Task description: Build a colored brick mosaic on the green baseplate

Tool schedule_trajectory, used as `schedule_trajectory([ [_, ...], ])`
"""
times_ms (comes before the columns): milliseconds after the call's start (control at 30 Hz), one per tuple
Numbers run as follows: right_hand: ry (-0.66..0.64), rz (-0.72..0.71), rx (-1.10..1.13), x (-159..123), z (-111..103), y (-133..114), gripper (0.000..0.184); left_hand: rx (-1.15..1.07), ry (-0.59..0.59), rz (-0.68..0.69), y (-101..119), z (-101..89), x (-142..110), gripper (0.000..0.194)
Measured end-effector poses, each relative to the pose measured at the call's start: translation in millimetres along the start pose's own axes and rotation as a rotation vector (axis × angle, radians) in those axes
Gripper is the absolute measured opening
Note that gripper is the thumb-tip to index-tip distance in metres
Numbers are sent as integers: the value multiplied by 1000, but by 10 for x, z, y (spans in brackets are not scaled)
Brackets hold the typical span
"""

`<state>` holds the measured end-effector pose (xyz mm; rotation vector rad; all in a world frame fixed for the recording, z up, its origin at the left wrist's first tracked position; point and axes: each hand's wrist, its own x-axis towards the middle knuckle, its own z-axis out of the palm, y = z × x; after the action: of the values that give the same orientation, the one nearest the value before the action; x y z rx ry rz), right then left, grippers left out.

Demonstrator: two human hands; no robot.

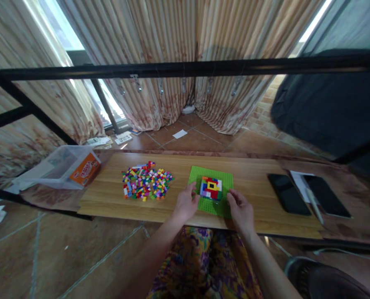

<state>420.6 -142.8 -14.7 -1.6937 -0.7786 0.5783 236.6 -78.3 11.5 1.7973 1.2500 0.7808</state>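
A green studded baseplate (209, 171) lies on the wooden board in front of me. On it stands a low block of toy bricks (212, 195) in mixed colours, with a yellow square ring (211, 185) on top around a dark middle. My left hand (186, 204) is at the plate's left edge, thumb and forefinger apart, beside the brick block. At the right edge is my right hand (241, 211), its fingers bent and drawn together; whether they grip the plate or a small brick is hidden. A pile of loose coloured bricks (147, 182) lies to the left.
A clear plastic box (68, 160) with an orange label stands at the far left. On the right lie a black phone (288, 194), a second dark device (326, 195), a white pen (314, 205) and paper. A black metal bar (172, 69) crosses in front of the curtains.
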Motion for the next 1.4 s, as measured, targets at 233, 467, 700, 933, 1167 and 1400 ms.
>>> schedule_trajectory([
  [233,-123,-131,-123,-12,89,-51,53,-50,-74,44,-4,126,-153,57],
  [467,-81,-153,-210,-30,55,43,55,-108,-70,58,-118,83,-246,58],
  [700,-11,-136,-367,-86,26,98,53,-154,109,-22,-335,-361,-438,39],
  [933,2,-78,-447,-125,25,61,49,-29,429,-161,-676,-1194,-339,26],
  [1167,24,-93,-512,-140,28,46,48,291,527,-310,-845,-1751,-52,26],
  [1400,45,-29,-522,-170,45,5,44,510,446,-370,-919,-2013,162,35],
])
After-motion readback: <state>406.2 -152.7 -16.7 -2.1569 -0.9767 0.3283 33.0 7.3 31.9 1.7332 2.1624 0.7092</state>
